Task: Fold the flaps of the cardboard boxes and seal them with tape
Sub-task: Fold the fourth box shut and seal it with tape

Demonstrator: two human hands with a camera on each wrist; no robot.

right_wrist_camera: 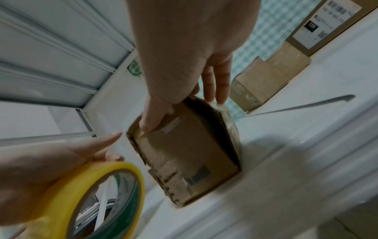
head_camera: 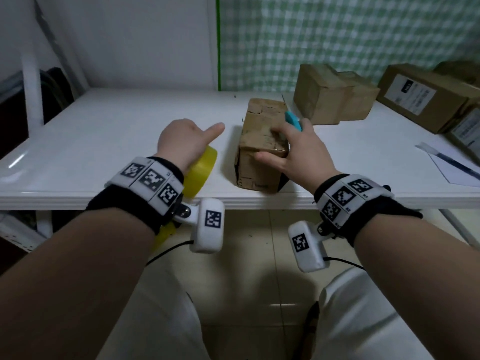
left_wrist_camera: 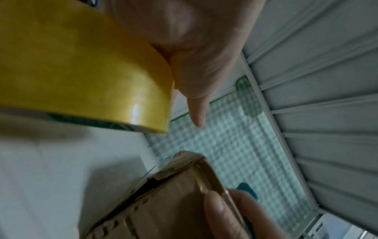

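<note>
Gripping the yellow tape roll (head_camera: 201, 170) from above, the left hand (head_camera: 181, 144) has its fingers curled through and round the ring while the index finger points out straight toward two o'clock, its tip just short of the cardboard box (head_camera: 259, 149). The roll hangs at the near edge of the white table (head_camera: 104, 141), at about eight o'clock from the box. The right hand (head_camera: 293, 149) clasps the box, thumb pressed on the near top edge and straight fingers laid over the far side; a blue-handled tool (head_camera: 293, 120), apparently scissors or a cutter, sticks up behind those fingers at one o'clock, but how it is held I cannot tell. The box stands near the table's front edge, its top closed and glossy with tape, its near face torn and dented. Beyond it, at one o'clock, stand two plain brown boxes (head_camera: 330, 94) touching each other, and at two o'clock a larger labelled carton (head_camera: 426, 97). A sheet of paper (head_camera: 452, 165) lies at three o'clock. A green checked curtain (head_camera: 337, 35) hangs behind the table.
</note>
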